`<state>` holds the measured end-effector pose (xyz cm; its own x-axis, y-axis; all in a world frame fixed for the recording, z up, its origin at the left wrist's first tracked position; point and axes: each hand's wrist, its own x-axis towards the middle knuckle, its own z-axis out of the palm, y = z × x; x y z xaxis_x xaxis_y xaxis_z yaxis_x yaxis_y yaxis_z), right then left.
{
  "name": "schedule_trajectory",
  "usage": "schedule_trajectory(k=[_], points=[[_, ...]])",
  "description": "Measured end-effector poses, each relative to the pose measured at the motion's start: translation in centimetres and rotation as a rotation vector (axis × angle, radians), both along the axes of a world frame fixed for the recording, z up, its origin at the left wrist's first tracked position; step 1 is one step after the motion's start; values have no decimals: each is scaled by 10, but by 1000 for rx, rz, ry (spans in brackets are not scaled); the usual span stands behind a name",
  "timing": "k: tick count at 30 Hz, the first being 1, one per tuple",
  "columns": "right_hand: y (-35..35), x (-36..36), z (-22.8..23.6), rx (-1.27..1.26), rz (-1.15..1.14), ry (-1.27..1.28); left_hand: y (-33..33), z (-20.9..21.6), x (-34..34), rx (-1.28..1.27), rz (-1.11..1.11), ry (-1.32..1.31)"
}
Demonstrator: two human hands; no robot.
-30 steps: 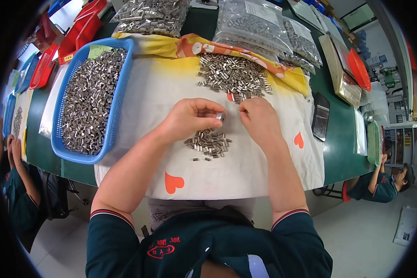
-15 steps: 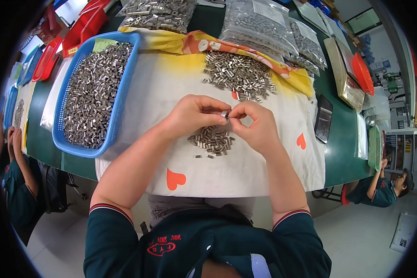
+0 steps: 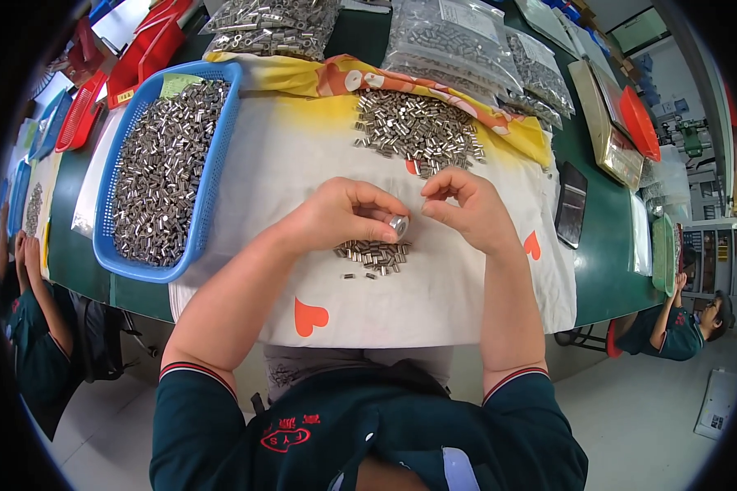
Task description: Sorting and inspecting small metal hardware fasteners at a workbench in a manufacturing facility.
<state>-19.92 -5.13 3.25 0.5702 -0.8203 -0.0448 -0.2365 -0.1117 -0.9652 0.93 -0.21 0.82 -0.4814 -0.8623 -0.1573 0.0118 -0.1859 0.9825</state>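
Note:
My left hand [image 3: 354,217] grips a short, round silver metal piece [image 3: 399,225] between thumb and fingers, its round end facing right. To its right, my right hand [image 3: 467,209] is raised with thumb and forefinger bent together. Whether a small part sits in that pinch I cannot make out. Below my left fingers lies a small heap of metal sleeves [image 3: 377,255] on the white cloth [image 3: 401,307]. Farther back on the cloth spreads a larger pile of similar sleeves [image 3: 422,131].
A blue basket [image 3: 225,147] full of sleeves stands at the left. Bags of metal parts [image 3: 454,49] line the back beyond the folded yellow cloth edge [image 3: 520,141]. At the right lie a phone [image 3: 571,204] and a folder [image 3: 606,127]. Other people sit at both sides.
My hands have moved apart, the right one drawing off to the right. The round piece in my left hand has turned and shows more of its end.

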Motion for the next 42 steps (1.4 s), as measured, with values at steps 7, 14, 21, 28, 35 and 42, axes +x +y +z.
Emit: schedule_trajectory(k=[7, 14, 21, 28, 35, 42], points=[[12, 7, -3, 30, -3, -75, 2, -17, 2, 202, 56, 683], [10, 6, -4, 89, 39, -8, 4, -23, -1, 354, 41, 964], [14, 17, -13, 51, -51, -61, -5, -24, 4, 304, 163, 922], [32, 11, 13, -141, -146, 28, 1, 4, 18, 114, 400, 503], [71, -35, -9, -207, -253, 219, -1, 38, -7, -212, 256, -373], [107, -39, -13, -317, -289, 215, -36, 10, -80, -784, -131, -842]])
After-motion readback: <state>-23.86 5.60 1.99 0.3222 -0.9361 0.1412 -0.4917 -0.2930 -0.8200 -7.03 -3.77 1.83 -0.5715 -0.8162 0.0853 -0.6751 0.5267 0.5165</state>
